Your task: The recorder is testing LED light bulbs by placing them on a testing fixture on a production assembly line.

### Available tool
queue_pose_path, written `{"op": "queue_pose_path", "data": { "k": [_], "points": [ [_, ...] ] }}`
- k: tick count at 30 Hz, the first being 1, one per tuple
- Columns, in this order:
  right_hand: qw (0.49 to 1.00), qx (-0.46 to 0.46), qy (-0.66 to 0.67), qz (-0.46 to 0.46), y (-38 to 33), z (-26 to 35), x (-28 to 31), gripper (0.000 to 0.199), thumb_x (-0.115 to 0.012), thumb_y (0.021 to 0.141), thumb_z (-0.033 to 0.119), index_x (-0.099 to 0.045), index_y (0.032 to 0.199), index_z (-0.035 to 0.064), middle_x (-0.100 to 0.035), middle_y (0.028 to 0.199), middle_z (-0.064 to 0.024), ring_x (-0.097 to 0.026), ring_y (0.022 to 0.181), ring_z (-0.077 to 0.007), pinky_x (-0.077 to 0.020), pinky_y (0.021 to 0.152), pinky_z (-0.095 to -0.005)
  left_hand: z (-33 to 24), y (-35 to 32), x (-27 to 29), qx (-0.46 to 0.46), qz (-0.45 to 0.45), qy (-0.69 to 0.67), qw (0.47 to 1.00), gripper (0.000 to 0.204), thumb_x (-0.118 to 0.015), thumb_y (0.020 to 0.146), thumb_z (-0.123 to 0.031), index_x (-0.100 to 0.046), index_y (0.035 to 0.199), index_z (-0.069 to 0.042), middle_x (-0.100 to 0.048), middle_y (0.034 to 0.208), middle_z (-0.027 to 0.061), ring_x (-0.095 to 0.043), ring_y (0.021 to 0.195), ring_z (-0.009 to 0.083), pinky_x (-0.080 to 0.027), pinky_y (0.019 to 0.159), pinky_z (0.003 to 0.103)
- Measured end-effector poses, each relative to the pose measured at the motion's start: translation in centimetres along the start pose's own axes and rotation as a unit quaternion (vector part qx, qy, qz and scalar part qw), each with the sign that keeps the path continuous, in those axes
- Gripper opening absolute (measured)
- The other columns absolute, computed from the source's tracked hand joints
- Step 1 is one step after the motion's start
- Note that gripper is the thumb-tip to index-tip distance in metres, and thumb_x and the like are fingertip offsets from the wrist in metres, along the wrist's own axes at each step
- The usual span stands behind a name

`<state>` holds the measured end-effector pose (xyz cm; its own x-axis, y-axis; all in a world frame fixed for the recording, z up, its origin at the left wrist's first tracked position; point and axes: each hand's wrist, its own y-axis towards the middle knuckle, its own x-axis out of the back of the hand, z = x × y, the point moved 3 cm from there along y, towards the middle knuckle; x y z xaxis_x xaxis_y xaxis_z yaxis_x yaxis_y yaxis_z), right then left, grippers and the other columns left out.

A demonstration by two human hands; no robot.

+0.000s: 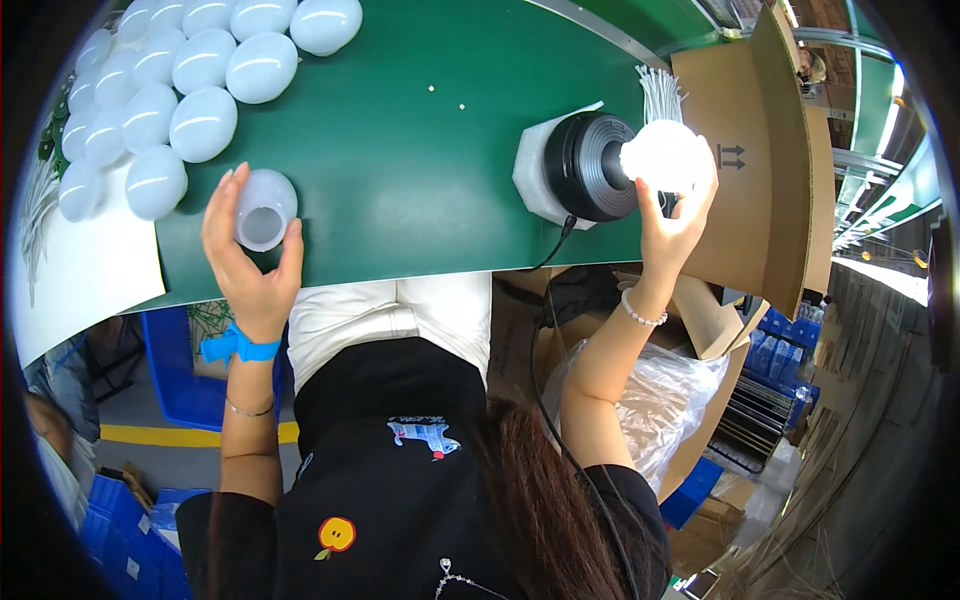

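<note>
My left hand (252, 262) is closed around a white bulb cover (268, 200), its round opening turned toward me, at the left of the green table (400, 170). On the right, my right hand (680, 205) grips a brightly lit light bulb (662, 157). Glare hides the bulb's outline and part of my fingertips. Right beside the bulb is a black round device (588, 165) with a ribbed grey ring, resting on a white foam block (535, 170); I cannot tell whether bulb and device touch. Several white bulb covers (203, 124) lie grouped at the far left.
An open cardboard box (745, 160) borders the table's right side, near a bundle of white wires (660, 95). A black cable (567, 228) runs from the device over the front edge. White sheet (90, 270) covers the left corner; a blue bin (170, 365) sits below.
</note>
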<state>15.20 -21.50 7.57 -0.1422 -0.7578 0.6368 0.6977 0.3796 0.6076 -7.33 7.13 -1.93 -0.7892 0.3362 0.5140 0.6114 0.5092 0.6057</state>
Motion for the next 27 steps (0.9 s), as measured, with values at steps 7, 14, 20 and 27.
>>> {"op": "queue_pose_path", "data": {
  "k": [7,14,20,27],
  "points": [
    [0.984,0.107,-0.145,-0.013,-0.1,2.8,-0.6,0.073,-0.079,0.063,0.011,-0.041,0.124,-0.0031,-0.042,0.126,-0.0137,-0.045,0.114,-0.0253,-0.0368,0.099,-0.0378,-0.5,0.6,0.9,-0.012,0.028,0.025,0.999,0.059,-0.078,0.060,-0.009,-0.051,0.113,-0.002,-0.052,0.120,0.0167,-0.050,0.108,0.0331,-0.039,0.092,0.040],
    [0.950,0.177,0.095,0.237,-1.3,11.5,-12.5,0.067,-0.076,0.060,0.009,-0.043,0.118,0.0031,-0.046,0.120,-0.0179,-0.048,0.106,-0.0357,-0.0419,0.087,-0.0400,-0.1,-0.1,1.0,-0.063,0.015,-0.023,0.998,0.056,-0.077,0.062,-0.017,-0.053,0.111,-0.003,-0.056,0.113,0.0157,-0.055,0.097,0.0324,-0.047,0.082,0.039],
    [0.916,0.275,0.168,0.237,-2.5,16.1,-19.1,0.063,-0.075,0.062,0.016,-0.044,0.115,0.0028,-0.050,0.112,-0.0140,-0.056,0.091,-0.0302,-0.0461,0.074,-0.0372,0.9,-1.7,1.9,-0.085,-0.087,-0.062,0.991,0.054,-0.070,0.067,-0.029,-0.048,0.108,-0.003,-0.056,0.107,0.0188,-0.056,0.093,0.0318,-0.047,0.081,0.040],
    [0.892,0.319,0.261,0.185,1.0,26.0,-21.8,0.068,-0.076,0.059,0.014,-0.045,0.119,0.0069,-0.050,0.106,-0.0142,-0.054,0.087,-0.0303,-0.0452,0.071,-0.0385,1.7,-3.7,2.8,-0.127,-0.155,-0.130,0.971,0.056,-0.069,0.068,-0.038,-0.044,0.108,-0.006,-0.055,0.105,0.0173,-0.055,0.090,0.0306,-0.047,0.078,0.040]
  ]
}}
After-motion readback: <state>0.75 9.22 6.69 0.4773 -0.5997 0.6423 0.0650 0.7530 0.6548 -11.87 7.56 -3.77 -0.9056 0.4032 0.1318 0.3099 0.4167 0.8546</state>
